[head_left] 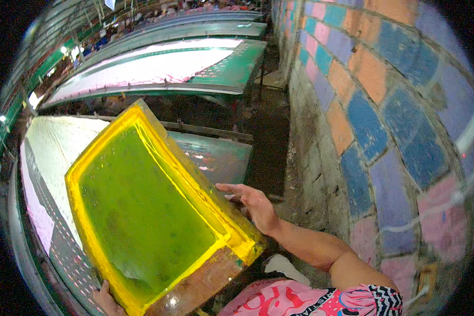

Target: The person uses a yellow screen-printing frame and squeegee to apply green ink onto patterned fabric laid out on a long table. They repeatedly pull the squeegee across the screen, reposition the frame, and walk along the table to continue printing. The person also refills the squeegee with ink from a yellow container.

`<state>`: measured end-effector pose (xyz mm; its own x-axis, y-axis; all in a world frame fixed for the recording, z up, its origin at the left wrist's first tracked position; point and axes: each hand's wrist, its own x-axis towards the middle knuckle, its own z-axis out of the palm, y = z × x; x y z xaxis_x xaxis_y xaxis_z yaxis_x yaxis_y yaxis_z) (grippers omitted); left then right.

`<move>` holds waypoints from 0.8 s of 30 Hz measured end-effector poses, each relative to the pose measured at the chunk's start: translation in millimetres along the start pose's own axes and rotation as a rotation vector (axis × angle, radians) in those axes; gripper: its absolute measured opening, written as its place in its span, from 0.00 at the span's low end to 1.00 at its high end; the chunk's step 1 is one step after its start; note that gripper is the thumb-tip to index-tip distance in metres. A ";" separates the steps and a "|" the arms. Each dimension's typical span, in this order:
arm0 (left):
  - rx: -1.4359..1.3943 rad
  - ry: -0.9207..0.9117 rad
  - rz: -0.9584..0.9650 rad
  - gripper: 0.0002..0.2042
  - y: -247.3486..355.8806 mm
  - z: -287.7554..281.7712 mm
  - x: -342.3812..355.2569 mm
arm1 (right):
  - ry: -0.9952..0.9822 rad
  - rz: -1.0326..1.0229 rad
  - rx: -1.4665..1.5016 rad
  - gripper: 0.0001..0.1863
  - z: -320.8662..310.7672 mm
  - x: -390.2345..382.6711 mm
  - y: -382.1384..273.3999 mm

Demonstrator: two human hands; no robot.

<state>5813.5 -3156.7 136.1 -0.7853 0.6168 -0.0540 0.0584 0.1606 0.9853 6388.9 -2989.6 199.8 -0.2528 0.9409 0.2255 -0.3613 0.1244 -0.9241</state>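
Observation:
Tilted in front of me is a large screen printing frame (150,205), its mesh green and its borders coated in bright yellow. Brown tape or bare wood shows along its near edge. My right hand (255,208) presses against the frame's right side, fingers stretched along the edge and the thumb side partly hidden. At the lower left corner my left hand (108,301) grips the frame's edge; most of that hand is cut off or hidden behind it. Below and left of the frame lies a long printing table (71,253) with pale cloth (63,142) on it.
Farther off, more long tables (247,68) stand in rows, one carrying white cloth (147,66). A block wall (368,105) painted in several colours rises close on my right. Between wall and tables runs a narrow dark floor strip (271,152).

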 end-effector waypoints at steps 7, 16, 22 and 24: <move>-0.033 0.070 -0.003 0.21 17.9 134.1 -45.8 | -0.142 0.072 0.027 0.35 -133.6 119.6 -4.0; -0.038 0.085 -0.061 0.25 34.4 293.8 -45.7 | -0.145 0.143 0.112 0.31 -283.6 241.5 -62.7; -0.014 0.067 -0.052 0.25 92.8 426.0 -24.8 | -0.163 0.121 0.139 0.40 -372.4 302.9 -78.5; -0.002 0.097 -0.074 0.25 113.4 479.5 -19.2 | -0.132 0.102 0.188 0.40 -399.8 330.4 -87.1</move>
<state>6130.8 -2780.9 171.1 -0.8436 0.5254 -0.1105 -0.0032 0.2009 0.9796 6695.7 -2563.6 231.5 -0.4071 0.8948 0.1833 -0.4856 -0.0421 -0.8732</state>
